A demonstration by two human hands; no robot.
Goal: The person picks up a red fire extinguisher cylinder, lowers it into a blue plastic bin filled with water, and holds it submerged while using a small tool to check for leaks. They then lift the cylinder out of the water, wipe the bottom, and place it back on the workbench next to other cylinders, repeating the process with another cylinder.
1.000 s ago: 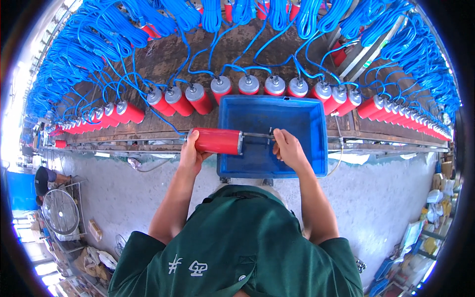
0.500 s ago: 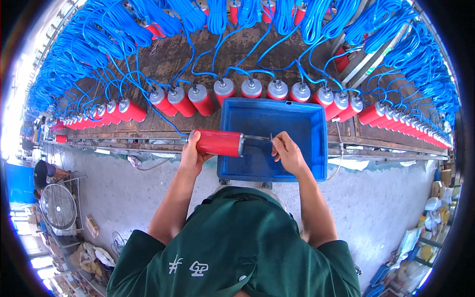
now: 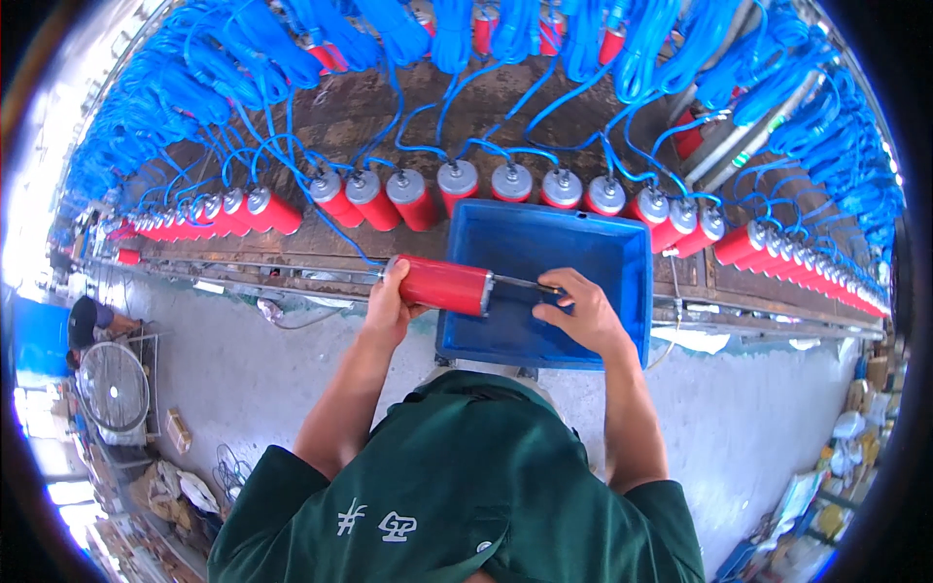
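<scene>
A red cylinder (image 3: 444,284) with silver end caps lies nearly level above the left side of a blue plastic tray (image 3: 642,282). My left hand (image 3: 387,307) is wrapped round its left end, thumb on top. From that end a thin blue cable runs up and left. Out of the cylinder's right end sticks a thin metal rod (image 3: 517,282). My right hand (image 3: 586,316) has its fingers curled at the rod's far end, over the tray. The fingers partly hide that end.
Behind the tray, a row of upright red cylinders (image 3: 412,201) with blue cables stands along a brown bench (image 3: 335,117). Coiled blue cables (image 3: 403,34) hang at the back. A round fan (image 3: 115,387) is on the floor at left, with a person (image 3: 89,321) near it.
The whole view has shifted slightly. The red cylinder now tilts down a little toward its right end. My right hand has turned, its fingers reaching over the rod's end.
</scene>
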